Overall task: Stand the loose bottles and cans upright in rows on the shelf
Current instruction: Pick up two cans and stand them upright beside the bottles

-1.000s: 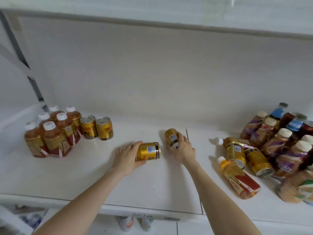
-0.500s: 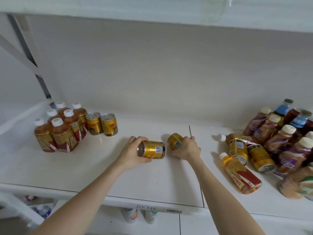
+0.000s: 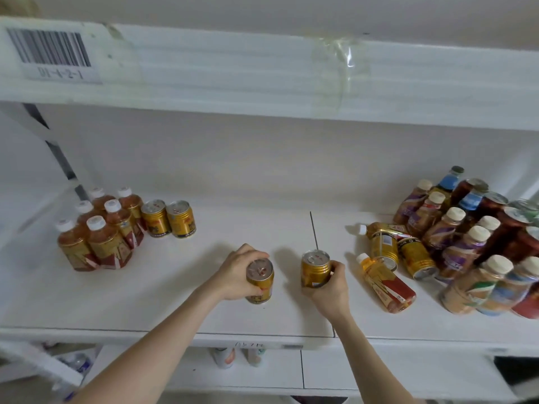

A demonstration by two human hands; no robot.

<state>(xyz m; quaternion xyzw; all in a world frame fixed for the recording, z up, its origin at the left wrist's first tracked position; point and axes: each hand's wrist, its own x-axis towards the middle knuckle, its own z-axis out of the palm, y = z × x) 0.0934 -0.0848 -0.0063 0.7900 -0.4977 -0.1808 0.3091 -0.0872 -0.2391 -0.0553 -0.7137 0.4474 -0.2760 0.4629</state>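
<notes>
My left hand (image 3: pixel 236 272) is wrapped round a small gold metal drink can (image 3: pixel 259 279), top up, near the front of the white shelf (image 3: pixel 145 301). My right hand (image 3: pixel 332 287) grips a second gold can (image 3: pixel 315 271) the same way, at the near end of the dark seam (image 3: pixel 314 231) in the shelf board. I cannot tell whether either base rests on the shelf or hangs a little above it. Both belong, I judge, next to the pair of upright gold cans (image 3: pixel 168 218) at the back left, beside the block of amber tea bottles with white caps (image 3: pixel 99 228). The risk lies in carrying two at once. Each can must go in close beside that pair, and a knuckle or a rim could knock them into the tall bottles. The cans are smooth, so a slack hold could let one slip and roll toward the front edge, where I see no lip. On my right, the amber bottle with a yellow cap (image 3: pixel 385 284) lies near my wrist. Two more gold cans lying on their sides (image 3: pixel 415 258) sit behind it, against the crowd of mixed bottles (image 3: pixel 466 237), and a careless forearm could set them rolling.
</notes>
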